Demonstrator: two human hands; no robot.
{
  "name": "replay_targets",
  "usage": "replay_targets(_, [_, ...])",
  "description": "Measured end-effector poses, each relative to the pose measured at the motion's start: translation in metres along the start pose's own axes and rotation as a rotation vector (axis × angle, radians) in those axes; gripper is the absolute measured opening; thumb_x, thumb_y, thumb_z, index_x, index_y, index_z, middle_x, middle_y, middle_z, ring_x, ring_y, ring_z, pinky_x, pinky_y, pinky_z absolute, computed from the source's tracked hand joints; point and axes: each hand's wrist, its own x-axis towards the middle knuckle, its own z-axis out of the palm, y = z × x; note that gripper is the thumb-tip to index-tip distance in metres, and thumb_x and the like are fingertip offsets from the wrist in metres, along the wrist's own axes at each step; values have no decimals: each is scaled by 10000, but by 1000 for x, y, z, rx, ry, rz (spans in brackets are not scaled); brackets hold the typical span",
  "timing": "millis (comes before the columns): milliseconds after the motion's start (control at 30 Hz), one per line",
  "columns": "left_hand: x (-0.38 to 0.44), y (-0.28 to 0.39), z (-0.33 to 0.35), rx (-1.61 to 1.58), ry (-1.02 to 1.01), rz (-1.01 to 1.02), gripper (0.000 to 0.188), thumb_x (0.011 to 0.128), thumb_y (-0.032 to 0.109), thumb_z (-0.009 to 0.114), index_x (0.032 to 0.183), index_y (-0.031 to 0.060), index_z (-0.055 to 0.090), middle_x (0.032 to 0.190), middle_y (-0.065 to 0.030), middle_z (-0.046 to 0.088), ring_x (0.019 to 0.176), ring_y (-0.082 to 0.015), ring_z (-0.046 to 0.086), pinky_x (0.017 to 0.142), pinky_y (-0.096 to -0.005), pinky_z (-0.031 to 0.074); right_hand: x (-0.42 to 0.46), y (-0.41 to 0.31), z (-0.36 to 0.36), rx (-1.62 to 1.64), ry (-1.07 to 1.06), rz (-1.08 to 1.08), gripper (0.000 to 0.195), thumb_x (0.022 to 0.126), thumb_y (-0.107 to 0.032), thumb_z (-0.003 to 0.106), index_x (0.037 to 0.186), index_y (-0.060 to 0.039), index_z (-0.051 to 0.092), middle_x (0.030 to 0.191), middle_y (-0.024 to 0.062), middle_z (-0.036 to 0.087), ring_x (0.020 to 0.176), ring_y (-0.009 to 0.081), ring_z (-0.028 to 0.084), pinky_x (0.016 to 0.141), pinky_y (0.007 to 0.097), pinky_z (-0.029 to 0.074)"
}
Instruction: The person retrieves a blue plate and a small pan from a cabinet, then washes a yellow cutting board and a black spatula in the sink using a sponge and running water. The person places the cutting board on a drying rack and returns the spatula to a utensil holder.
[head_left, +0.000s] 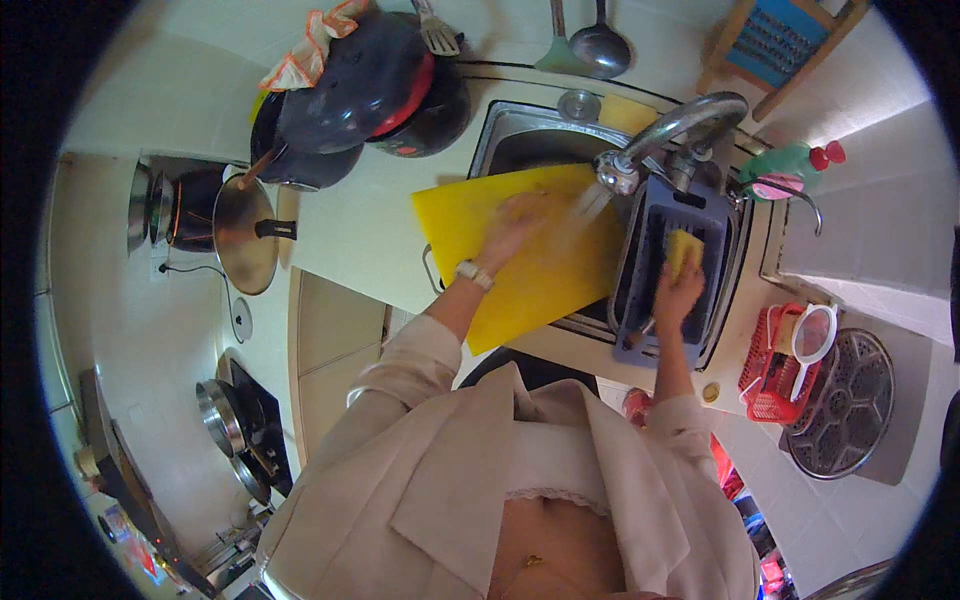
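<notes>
A yellow flexible cutting mat (532, 277) lies over the left part of the stainless-steel sink (491, 139) and overhangs the counter's front edge. My left hand (521, 214), with a light-coloured watch on the wrist, rests on the mat's surface, its fingers spread but motion-blurred. Water runs from the chrome faucet (619, 174) onto the mat beside those fingers. In my right hand (679, 292) is a yellow sponge (684, 251), held above a grey-blue plastic drain basket (630, 352) set over the right-hand basin. Whether the sponge touches the basket floor is hard to tell.
A green bottle with a red cap (787, 171) stands behind the sink on the right. Nearer, a red plastic basket (772, 367) holds a white-handled strainer (814, 334). Dark pans (352, 82) are stacked at the back left. A ladle (601, 49) hangs on the wall.
</notes>
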Motion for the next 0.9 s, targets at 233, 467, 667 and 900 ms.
replay_targets(233, [-80,4,-86,807,678,-32,493,722,72,600,1172,-6,414,1104,-210,449,1021,-313,457,866,-396,368,-128,-171,41,520,-468,-529,572,661,-18,541,1211,-141,443,1229,174,397,1081,363,385,903,420,313])
replay_targets(467, [-117,-25,-101,262,366,-407,488,776,53,547,1223,-17,363,822,-119,493,573,-160,546,516,-268,478,-24,-138,168,201,-334,-559,423,702,-117,533,1124,-141,509,1166,111,460,997,318,449,766,461,378])
replay_targets(667, [-114,-27,-104,94,274,-517,482,778,-21,479,1241,0,349,663,-52,491,540,-123,516,501,-256,475,-67,-115,150,509,-489,-41,423,708,-44,474,1126,-100,490,1174,148,444,1050,340,400,895,432,314])
replay_targets(900, [-110,-23,-105,42,262,-447,470,786,-51,440,1244,9,351,650,-29,475,487,-89,500,407,-223,449,-49,-170,151,19,-307,-461,425,786,-158,451,1208,-107,433,1190,104,446,1040,301,436,849,430,358])
